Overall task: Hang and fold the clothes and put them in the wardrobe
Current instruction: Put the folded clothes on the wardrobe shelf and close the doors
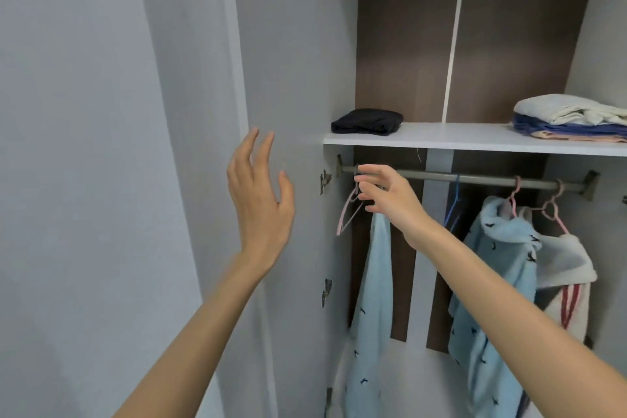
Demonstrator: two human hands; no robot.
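With folded piles (570, 119) on the shelf (458, 137) and garments (373, 282) on the rail (481, 178), the task looks nearly done: the right hand (390, 195) curls its fingers (366, 187) round a pink hanger (347, 214), while the left hand (261, 193) is spread and empty.

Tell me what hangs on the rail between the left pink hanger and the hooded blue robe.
A blue hanger, seemingly empty, in the head view; otherwise bare rail.

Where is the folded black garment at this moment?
In the head view, the folded black garment lies on the left end of the white shelf, above the rail and well left of the stack of folded towels.
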